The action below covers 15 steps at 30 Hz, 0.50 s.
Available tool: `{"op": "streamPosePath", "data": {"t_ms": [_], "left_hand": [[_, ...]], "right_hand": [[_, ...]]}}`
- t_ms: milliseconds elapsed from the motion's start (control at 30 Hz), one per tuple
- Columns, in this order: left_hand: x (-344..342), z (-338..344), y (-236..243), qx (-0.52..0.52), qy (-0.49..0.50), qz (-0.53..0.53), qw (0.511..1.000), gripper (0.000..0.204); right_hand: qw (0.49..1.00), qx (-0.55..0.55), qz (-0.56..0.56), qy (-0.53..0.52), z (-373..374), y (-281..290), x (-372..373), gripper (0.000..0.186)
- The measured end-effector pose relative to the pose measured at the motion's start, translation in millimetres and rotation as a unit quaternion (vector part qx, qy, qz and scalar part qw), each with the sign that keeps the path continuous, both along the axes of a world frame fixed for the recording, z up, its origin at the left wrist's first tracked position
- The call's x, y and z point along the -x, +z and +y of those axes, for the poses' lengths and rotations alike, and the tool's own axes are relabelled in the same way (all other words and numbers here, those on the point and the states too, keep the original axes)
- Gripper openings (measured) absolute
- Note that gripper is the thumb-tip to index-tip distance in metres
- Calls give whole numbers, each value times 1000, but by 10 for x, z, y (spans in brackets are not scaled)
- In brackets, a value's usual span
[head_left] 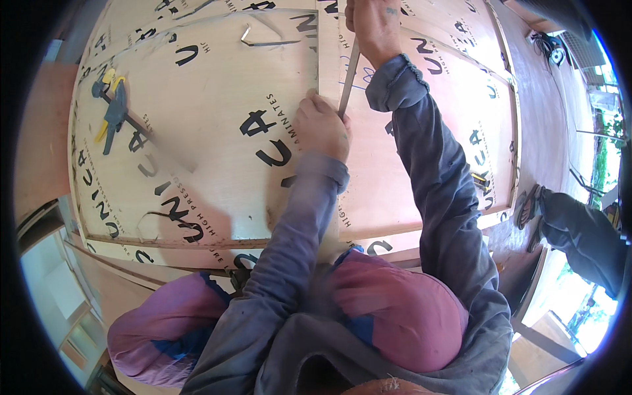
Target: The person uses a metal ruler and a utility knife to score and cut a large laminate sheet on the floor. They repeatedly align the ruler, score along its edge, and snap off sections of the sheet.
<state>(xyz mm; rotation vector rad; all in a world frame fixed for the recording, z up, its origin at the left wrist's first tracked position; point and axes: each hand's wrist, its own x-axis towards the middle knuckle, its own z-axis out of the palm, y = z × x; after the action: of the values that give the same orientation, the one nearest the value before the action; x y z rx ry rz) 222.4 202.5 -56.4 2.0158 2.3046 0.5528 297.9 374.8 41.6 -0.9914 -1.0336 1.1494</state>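
Observation:
Both my hands work over a large pale laminate sheet (257,191) with black printing. My left hand (324,130) rests low on the sheet, its fingers closed round the near end of a narrow, flat grey strip (349,79). Farther away, my right hand (375,27) is closed at the strip's far end; the frame's top edge partly cuts this hand off. Whether the strip is a tool or a piece of material, I cannot tell. It lies close beside a straight seam (318,59) in the sheet.
On the sheet's left lie a hammer-like tool (135,125) and a yellow-and-black tool (113,118). A bent thin strip (270,43) lies near the far edge, a small yellow tool (480,181) at right. Another person's sandalled foot (528,207) stands beyond the right edge.

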Motion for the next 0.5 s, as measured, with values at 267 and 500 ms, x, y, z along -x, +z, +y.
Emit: {"op": "streamPosePath", "data": {"t_ms": [267,500], "left_hand": [[-42,105,119,53,43,-70,995,61],[21,124,93,33,25,-98,994,57]], "right_hand": [[996,51,-75,-1,409,-240,-25,31],[991,119,-53,-21,668,-485,12,26]]}}
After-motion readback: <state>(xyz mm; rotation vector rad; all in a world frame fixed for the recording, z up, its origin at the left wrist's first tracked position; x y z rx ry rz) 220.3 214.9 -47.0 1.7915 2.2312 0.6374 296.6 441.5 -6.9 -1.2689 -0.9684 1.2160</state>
